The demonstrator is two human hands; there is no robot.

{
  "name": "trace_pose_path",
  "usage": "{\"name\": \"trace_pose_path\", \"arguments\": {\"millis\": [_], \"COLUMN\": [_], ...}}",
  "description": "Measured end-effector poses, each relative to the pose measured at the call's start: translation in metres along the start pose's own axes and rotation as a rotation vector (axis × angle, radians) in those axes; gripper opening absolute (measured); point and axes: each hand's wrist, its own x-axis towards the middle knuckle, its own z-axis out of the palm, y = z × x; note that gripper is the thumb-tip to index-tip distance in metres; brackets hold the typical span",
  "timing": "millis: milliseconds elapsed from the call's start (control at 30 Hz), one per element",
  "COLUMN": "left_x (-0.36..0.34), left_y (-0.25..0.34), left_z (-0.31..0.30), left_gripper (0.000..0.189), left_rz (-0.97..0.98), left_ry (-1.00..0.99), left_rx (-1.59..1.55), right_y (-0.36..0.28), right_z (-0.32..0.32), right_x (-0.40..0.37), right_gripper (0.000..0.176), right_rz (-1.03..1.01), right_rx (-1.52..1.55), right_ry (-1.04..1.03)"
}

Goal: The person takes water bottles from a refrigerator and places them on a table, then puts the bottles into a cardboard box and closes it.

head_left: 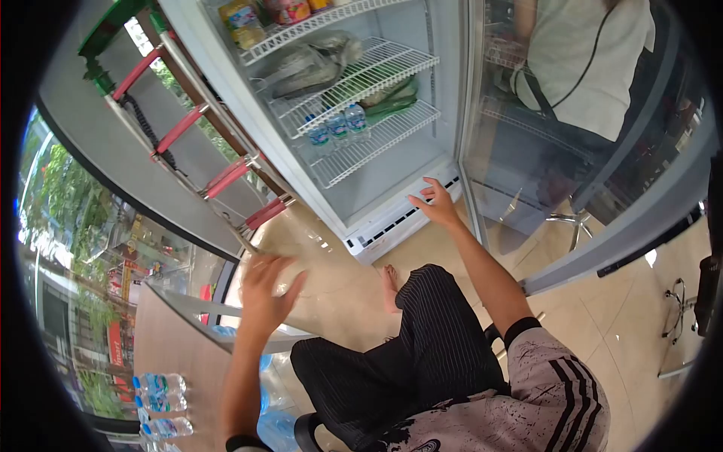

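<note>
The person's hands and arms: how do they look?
The left hand, blurred, and the right hand are bare. The right sleeve is short, greyish-pink with dark speckles, three black stripes and a black cuff; the left cuff is black too.

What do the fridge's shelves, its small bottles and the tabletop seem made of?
Shelves: probably white-coated metal; thin, even wire bars. Small bottles: likely clear, glossy plastic; see-through, blue-capped. Tabletop: smooth, brownish wood or laminate; can't tell which.

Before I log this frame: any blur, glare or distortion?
All head view: left hand motion-blurred, right hand noticeably sharper; small glare spots on the glossy floor; strong fisheye distortion, with corners dark.
</note>
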Motion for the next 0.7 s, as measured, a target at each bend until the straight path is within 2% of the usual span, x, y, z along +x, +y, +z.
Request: {"name": "trace_pose_path", "arguments": {"millis": [33,67,200,267,333,400,467,500,533,567,600,633,667,700], "left_x": [0.018,0.035,0.112,0.148,0.186,0.216,0.248,0.254,0.265,0.265,0.272,0.284,0.29,0.294], "left_y": [-0.011,-0.022,-0.088,-0.122,-0.139,-0.155,-0.15,-0.181,-0.18,-0.207,-0.207,-0.292,-0.29,-0.301], "left_z": [0.037,0.07,0.187,0.232,0.256,0.273,0.266,0.288,0.286,0.306,0.298,0.348,0.34,0.341], "left_gripper": [0.027,0.03,0.038,0.039,0.04,0.039,0.042,0.049,0.058,0.063,0.056,0.044,0.039,0.043], "left_rz": [0.102,0.119,0.143,0.133,0.069,0.133,-0.241,-0.13,-0.334,-0.174,-0.147,-0.08,-0.119,-0.195], "left_ry": [-0.069,-0.17,-0.226,-0.132,-0.066,0.141,-0.219,-0.059,-0.187,0.159,-0.137,-0.119,-0.284,-0.377], "left_rx": [-0.068,-0.082,0.035,0.214,0.255,0.442,0.386,0.493,0.556,0.652,0.809,1.032,0.911,0.826], "right_y": [0.003,0.005,-0.005,-0.019,-0.029,-0.034,-0.036,-0.034,-0.029,-0.022,-0.026,-0.032,-0.026,-0.019], "right_z": [0.009,0.016,0.042,0.055,0.07,0.086,0.105,0.117,0.133,0.145,0.148,0.15,0.159,0.167], "right_x": [0.006,0.012,0.059,0.088,0.119,0.153,0.185,0.2,0.216,0.228,0.232,0.235,0.242,0.246], "right_gripper": [0.078,0.077,0.074,0.071,0.07,0.067,0.065,0.065,0.065,0.065,0.066,0.066,0.067,0.067], "right_rz": [-0.018,-0.036,-0.107,-0.163,-0.218,-0.305,-0.334,-0.342,-0.369,-0.4,-0.32,-0.243,-0.28,-0.315], "right_rx": [0.034,0.069,0.007,0.01,-0.016,-0.05,-0.011,0.038,0.046,0.041,0.09,0.14,0.121,0.106], "right_ry": [0.007,0.009,0.017,0.036,0.064,0.119,0.168,0.196,0.262,0.336,0.258,0.184,0.243,0.296]}}
